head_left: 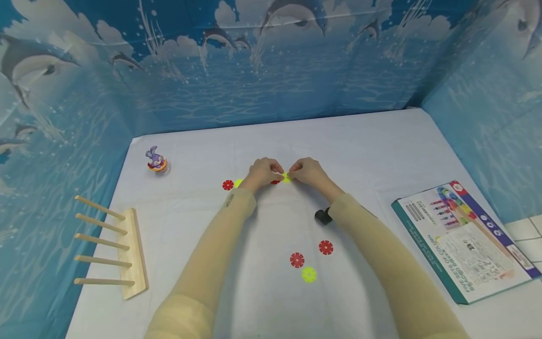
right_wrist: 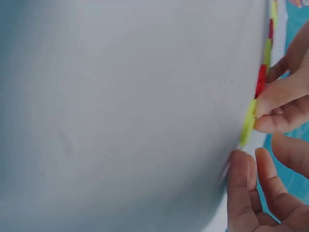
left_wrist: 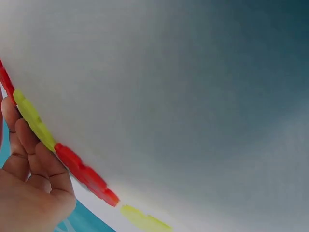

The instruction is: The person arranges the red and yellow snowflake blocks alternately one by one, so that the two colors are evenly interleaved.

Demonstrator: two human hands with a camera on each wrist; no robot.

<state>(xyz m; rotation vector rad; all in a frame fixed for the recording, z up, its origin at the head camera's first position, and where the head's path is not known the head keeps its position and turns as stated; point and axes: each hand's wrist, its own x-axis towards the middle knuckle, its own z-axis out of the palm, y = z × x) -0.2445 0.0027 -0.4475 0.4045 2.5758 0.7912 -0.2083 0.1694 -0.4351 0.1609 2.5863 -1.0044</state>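
On the far half of the table point(head_left: 368, 146), your left hand point(head_left: 263, 174) pinched the yellow disc point(right_wrist: 248, 124) ending a row of red and yellow discs point(left_wrist: 84, 171); your right hand point(head_left: 311, 173) reached its other side, though whether it gripped could not be told. The disc looked light, thin and stiff, likely slick, best taken by its rim. Bare cloth ran back to the table's edge and right toward the box point(head_left: 466, 240); three loose discs point(head_left: 309, 275) lay between your forearms.
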